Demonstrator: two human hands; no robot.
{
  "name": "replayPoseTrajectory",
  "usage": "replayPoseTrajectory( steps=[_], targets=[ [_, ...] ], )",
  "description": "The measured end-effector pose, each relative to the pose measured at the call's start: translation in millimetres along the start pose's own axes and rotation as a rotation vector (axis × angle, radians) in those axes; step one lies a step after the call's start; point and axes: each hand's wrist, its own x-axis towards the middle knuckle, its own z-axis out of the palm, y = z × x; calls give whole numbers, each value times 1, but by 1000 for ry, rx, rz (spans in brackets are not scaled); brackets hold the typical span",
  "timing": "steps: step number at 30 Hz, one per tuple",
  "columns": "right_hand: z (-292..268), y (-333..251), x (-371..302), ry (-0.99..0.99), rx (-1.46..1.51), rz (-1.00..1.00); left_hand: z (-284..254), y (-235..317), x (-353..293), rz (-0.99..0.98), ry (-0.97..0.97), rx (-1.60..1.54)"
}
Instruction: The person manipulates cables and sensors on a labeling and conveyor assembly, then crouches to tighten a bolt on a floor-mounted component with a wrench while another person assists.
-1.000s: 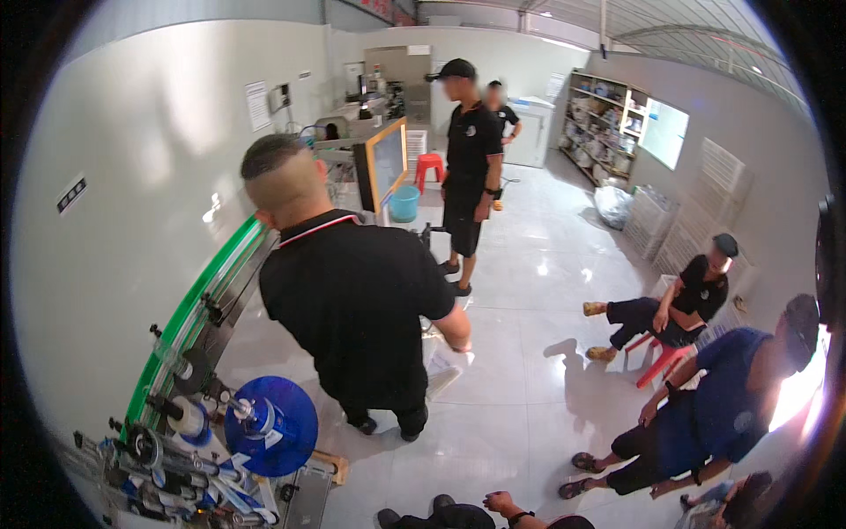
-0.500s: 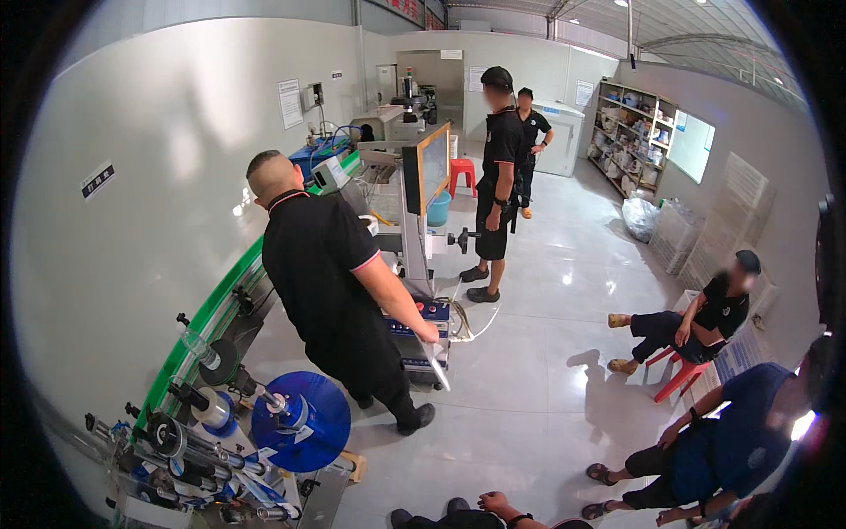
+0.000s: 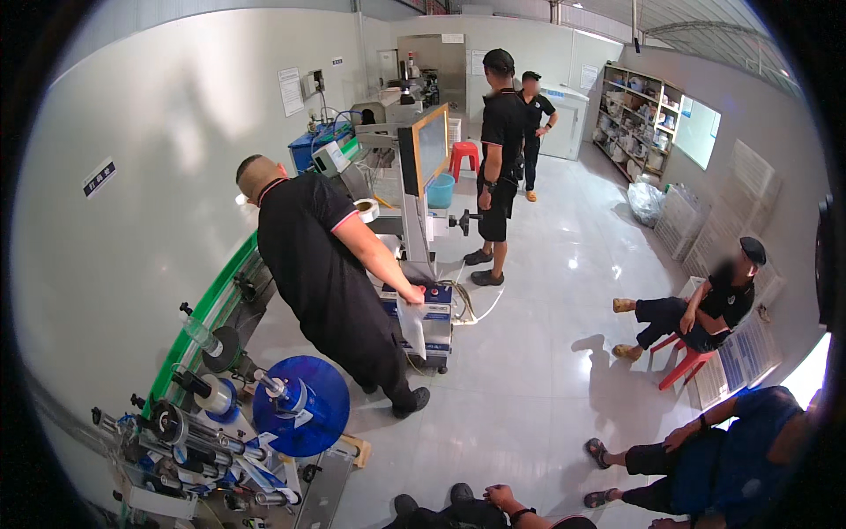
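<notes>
Neither of my hands is in view. A hand with a dark wristband enters at the lower edge beside black trousers and dark shoes; it looks as small as the other people's hands, and I cannot tell whose it is. At the left, a person in a black shirt bends over a bench machine. That person's right hand holds a pale flat sheet, hanging in front of a blue and white control box. Their left hand is hidden. A white roll lies close to their arm.
A large blue disc and several metal rollers stand at the lower left, along a green-edged conveyor. Two people in black stand beyond the machine. One person sits on a red stool; another, in blue, is nearby.
The person at the machine has leaned further down and to the left. The held sheet has turned its broad side to view. The person in blue has shifted lower. My view has moved slightly.
</notes>
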Motion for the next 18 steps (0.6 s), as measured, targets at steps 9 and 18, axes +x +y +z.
replayPoseTrajectory(
  steps=[9, 18],
  targets=[
    [-12, 14, 2, 55, -73, -23, 16, 47, -45, 87, -15, 68],
    [-10, 10, 8, 59, -109, 7, 2, -1, -1, 42, -79, 61]
  ],
)
